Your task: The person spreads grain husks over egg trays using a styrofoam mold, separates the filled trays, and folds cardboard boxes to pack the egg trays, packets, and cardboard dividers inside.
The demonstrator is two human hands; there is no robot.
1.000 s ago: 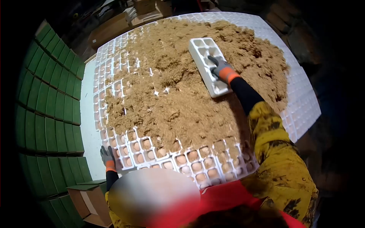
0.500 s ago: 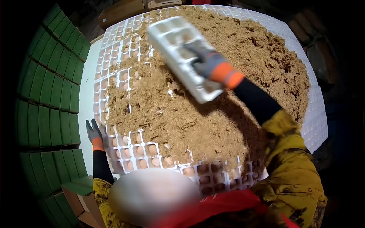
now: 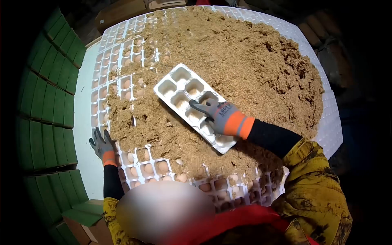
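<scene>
My right hand, in a grey and orange glove, grips a white foam tray with two rows of cells. The tray lies slanted on a broad layer of brown, sawdust-like material, its open cells facing up. I see no eggs in them, only some brown bits. My left hand, gloved the same way, rests with fingers spread at the left edge of the egg trays. Pale brown eggs sit in white cells beside it. The loose material covers many of the other cells.
Green boxes are stacked along the left, beyond a pale table strip. An opened carton stands at the lower left. Cardboard boxes lie behind the far edge. White trays border the right side. A blurred oval hides part of the front.
My right hand has brought the foam tray down and toward me, from raised above the far part onto the brown material. My left hand stays by the left edge, its fingers more spread.
</scene>
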